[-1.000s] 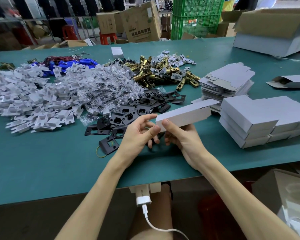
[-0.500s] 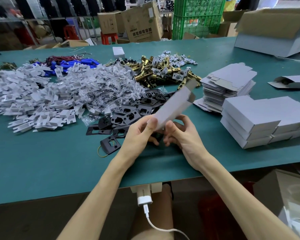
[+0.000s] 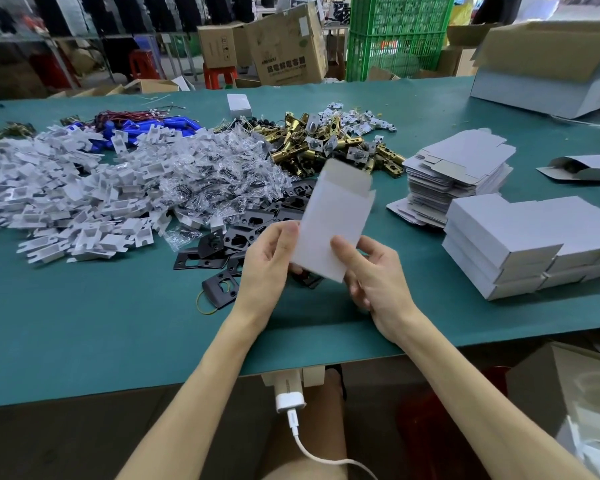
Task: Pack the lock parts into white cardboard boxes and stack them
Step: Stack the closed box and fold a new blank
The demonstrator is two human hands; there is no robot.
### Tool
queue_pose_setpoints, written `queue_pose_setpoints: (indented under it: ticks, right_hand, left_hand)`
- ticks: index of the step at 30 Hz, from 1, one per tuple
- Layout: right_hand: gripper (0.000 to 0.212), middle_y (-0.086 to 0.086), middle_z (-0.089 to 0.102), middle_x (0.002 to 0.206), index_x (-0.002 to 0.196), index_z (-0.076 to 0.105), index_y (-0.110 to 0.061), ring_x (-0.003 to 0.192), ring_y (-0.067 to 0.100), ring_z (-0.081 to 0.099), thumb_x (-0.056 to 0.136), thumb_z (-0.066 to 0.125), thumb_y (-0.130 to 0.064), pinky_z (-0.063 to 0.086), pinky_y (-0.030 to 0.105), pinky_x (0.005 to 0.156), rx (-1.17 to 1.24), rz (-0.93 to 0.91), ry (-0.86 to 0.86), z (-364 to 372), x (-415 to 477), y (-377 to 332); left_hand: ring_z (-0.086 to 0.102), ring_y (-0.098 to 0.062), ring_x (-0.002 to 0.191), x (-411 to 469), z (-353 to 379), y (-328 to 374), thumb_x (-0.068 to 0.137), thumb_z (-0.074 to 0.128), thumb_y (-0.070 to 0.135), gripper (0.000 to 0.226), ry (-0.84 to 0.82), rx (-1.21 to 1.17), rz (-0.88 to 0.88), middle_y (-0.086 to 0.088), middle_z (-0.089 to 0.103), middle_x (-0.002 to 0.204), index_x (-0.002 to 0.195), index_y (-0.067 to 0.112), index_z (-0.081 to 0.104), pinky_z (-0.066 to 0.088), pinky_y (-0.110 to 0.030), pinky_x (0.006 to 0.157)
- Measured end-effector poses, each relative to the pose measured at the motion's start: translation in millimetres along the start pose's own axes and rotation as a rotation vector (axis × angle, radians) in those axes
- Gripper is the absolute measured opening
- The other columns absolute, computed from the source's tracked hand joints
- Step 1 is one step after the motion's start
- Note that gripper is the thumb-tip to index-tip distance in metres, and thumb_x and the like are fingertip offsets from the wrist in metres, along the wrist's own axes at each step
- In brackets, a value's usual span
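Observation:
I hold a white cardboard box (image 3: pixel 333 216) upright above the green table (image 3: pixel 84 323), its open top flap pointing away from me. My left hand (image 3: pixel 267 265) grips its lower left edge and my right hand (image 3: pixel 371 271) pinches its lower right side, thumb on the front. Black metal plates (image 3: pixel 222 247) lie under and behind my hands. Brass lock latches (image 3: pixel 309 147), bagged screws (image 3: pixel 215 171) and white plastic pieces (image 3: pixel 66 202) are heaped further back. Closed white boxes (image 3: pixel 520 244) are stacked at the right.
A pile of flat unfolded box blanks (image 3: pixel 461 171) sits behind the stack. A half-folded box (image 3: pixel 582 168) lies at far right, a large open carton (image 3: pixel 548 71) behind it. Blue parts with wires (image 3: pixel 146 126) lie at back left. A white charger (image 3: pixel 288 396) hangs under the table edge.
The box has been turned from lying sideways in my hands to standing upright, its far end swinging up and toward the left. Both hands kept hold of it.

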State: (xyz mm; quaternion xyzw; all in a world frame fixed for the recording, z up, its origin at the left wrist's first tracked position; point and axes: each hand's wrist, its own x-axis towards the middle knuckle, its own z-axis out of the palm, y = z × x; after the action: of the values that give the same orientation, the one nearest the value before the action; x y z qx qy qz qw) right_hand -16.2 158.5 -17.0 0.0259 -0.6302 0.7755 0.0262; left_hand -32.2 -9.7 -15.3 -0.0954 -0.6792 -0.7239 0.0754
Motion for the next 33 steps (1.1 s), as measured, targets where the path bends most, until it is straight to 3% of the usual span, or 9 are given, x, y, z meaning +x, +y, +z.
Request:
queue_pose_setpoints:
  ticks: [5, 9, 12, 14, 16, 18, 22, 25, 33]
  right_hand:
    - [0.039, 0.009, 0.055, 0.061, 0.105, 0.069, -0.002, 0.039, 0.011, 0.038, 0.086, 0.080, -0.035, 0.028, 0.020, 0.036, -0.198, -0.014, -0.042, 7, -1, -1]
    - [0.044, 0.006, 0.054, 0.056, 0.105, 0.065, -0.011, 0.038, 0.011, 0.039, 0.084, 0.073, -0.050, 0.028, 0.019, 0.034, -0.224, -0.001, -0.052, 11, -3, -4]
    - [0.034, 0.002, 0.055, 0.056, 0.112, 0.062, -0.016, 0.038, 0.011, 0.039, 0.099, 0.061, -0.047, 0.030, 0.019, 0.036, -0.231, 0.017, 0.046, 10, 9, -5]
    - [0.025, -0.001, 0.060, 0.061, 0.111, 0.061, -0.015, 0.043, 0.012, 0.046, 0.103, 0.059, -0.038, 0.036, 0.022, 0.040, -0.267, -0.007, 0.118, 7, 29, -8]
    - [0.018, 0.001, 0.067, 0.075, 0.110, 0.061, -0.015, 0.053, 0.012, 0.056, 0.102, 0.060, -0.032, 0.045, 0.025, 0.047, -0.342, -0.048, 0.140, 8, 61, -14]
    - [0.017, 0.006, 0.068, 0.094, 0.112, 0.061, -0.018, 0.073, 0.015, 0.066, 0.100, 0.062, -0.029, 0.054, 0.033, 0.062, -0.502, -0.095, 0.130, 11, 100, -19]
    - [0.043, 0.012, 0.057, 0.121, 0.136, 0.052, -0.007, 0.107, 0.027, 0.060, 0.099, 0.063, -0.024, 0.050, 0.040, 0.097, -0.921, -0.200, 0.055, 25, 182, -27]
    - [0.057, 0.020, 0.041, 0.147, 0.149, 0.038, -0.004, 0.128, 0.032, 0.050, 0.102, 0.059, -0.026, 0.039, 0.042, 0.113, -1.026, -0.196, 0.034, 43, 234, -27]
    - [0.049, 0.026, 0.025, 0.154, 0.134, 0.042, 0.000, 0.118, 0.039, 0.057, 0.100, 0.063, -0.029, 0.047, 0.042, 0.102, -0.855, 0.006, 0.284, 83, 291, -8]
  left_hand:
    - [0.070, -0.022, 0.095, -2, -2, 2, 0.102, 0.061, 0.040, 0.032, -0.016, -0.098, -0.091, -0.012, 0.076, 0.109, 0.110, 0.010, 0.069, 0.058, -0.042, 0.083]
    - [0.070, -0.023, 0.096, 1, -2, -2, 0.102, 0.060, 0.039, 0.031, 0.070, -0.113, -0.133, -0.017, 0.075, 0.114, 0.111, 0.010, 0.068, 0.057, -0.046, 0.088]
    - [0.070, -0.026, 0.100, 4, -3, -7, 0.106, 0.053, 0.043, 0.034, 0.179, -0.110, -0.174, -0.018, 0.073, 0.118, 0.114, 0.011, 0.062, 0.056, -0.051, 0.091]
    - [0.071, -0.034, 0.098, 6, -2, -9, 0.107, 0.047, 0.049, 0.040, 0.242, -0.124, -0.204, -0.019, 0.069, 0.114, 0.115, 0.011, 0.056, 0.061, -0.053, 0.077]
    - [0.070, -0.032, 0.077, 7, -3, -10, 0.107, 0.044, 0.056, 0.045, 0.264, -0.191, -0.225, -0.016, 0.066, 0.100, 0.114, 0.012, 0.052, 0.056, -0.040, 0.047]
    - [0.063, -0.023, 0.061, 7, -4, -11, 0.105, 0.044, 0.059, 0.046, 0.272, -0.210, -0.229, -0.009, 0.063, 0.088, 0.112, 0.014, 0.049, 0.045, -0.030, 0.037]
    - [0.058, -0.018, 0.051, 8, -1, -9, 0.096, 0.046, 0.062, 0.048, 0.244, -0.217, -0.211, 0.004, 0.065, 0.076, 0.114, 0.017, 0.045, 0.045, -0.029, 0.038]
    - [0.058, -0.019, 0.054, 8, 1, -7, 0.097, 0.048, 0.056, 0.042, 0.232, -0.226, -0.208, -0.009, 0.067, 0.090, 0.117, 0.018, 0.045, 0.049, -0.030, 0.042]
    - [0.062, -0.021, 0.063, 9, 3, -7, 0.098, 0.049, 0.054, 0.036, 0.174, -0.206, -0.253, -0.009, 0.066, 0.097, 0.120, 0.026, 0.047, 0.051, -0.032, 0.044]
